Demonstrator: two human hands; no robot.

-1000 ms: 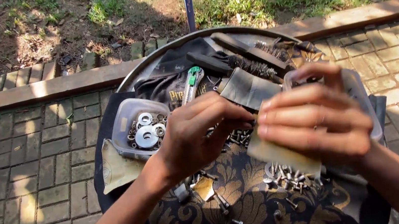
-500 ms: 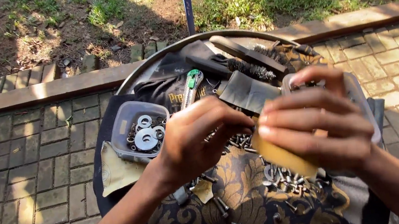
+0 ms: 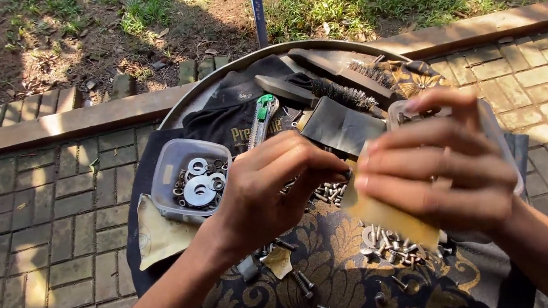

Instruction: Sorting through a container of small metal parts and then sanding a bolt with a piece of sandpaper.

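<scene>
The fingers point(image 3: 316, 159) of the left hand point(image 3: 271, 189) were pinched together on something small, hidden from view, just beside the right hand point(image 3: 437, 163). The right hand's fingers were pressed on a tan sandpaper sheet point(image 3: 387, 213), held above loose bolts point(image 3: 388, 247) on the patterned tabletop point(image 3: 344, 290). Left of the hands stood a clear plastic tub point(image 3: 172, 165) of washers point(image 3: 199, 190); behind lay a wire brush point(image 3: 350, 94) and a green-handled utility knife point(image 3: 263, 117).
</scene>
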